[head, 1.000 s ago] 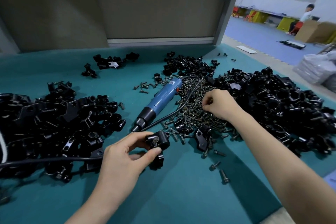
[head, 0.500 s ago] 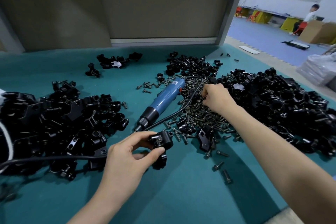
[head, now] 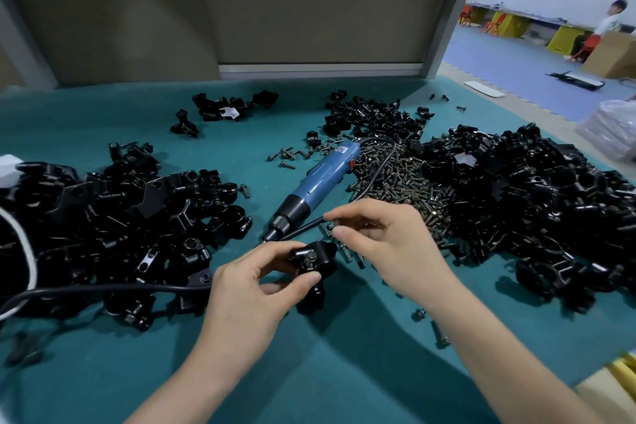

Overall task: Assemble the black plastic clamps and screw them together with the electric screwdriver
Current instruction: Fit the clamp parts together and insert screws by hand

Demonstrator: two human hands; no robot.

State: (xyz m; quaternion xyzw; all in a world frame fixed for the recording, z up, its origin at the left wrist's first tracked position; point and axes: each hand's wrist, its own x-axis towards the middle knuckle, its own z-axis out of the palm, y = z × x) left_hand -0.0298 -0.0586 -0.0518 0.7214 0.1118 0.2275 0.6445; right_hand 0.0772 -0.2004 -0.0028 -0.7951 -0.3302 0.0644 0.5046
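In the head view, the right hand (head: 385, 244) has left the screw pile (head: 406, 182) and is now just beside the clamp (head: 315, 256), its fingertips pinching what seems to be a screw (head: 330, 226). The left hand (head: 254, 289) still grips the clamp just in front of the screwdriver (head: 320, 182), so inserting the screw is probably next.

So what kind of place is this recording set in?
Probably an assembly workshop: a green bench heaped with black clamps and loose screws, a screwdriver lying among them, and an open hall floor beyond.

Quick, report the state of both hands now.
Left hand: grips a black clamp.
Right hand: fingers curled together; whether they hold anything cannot be told.
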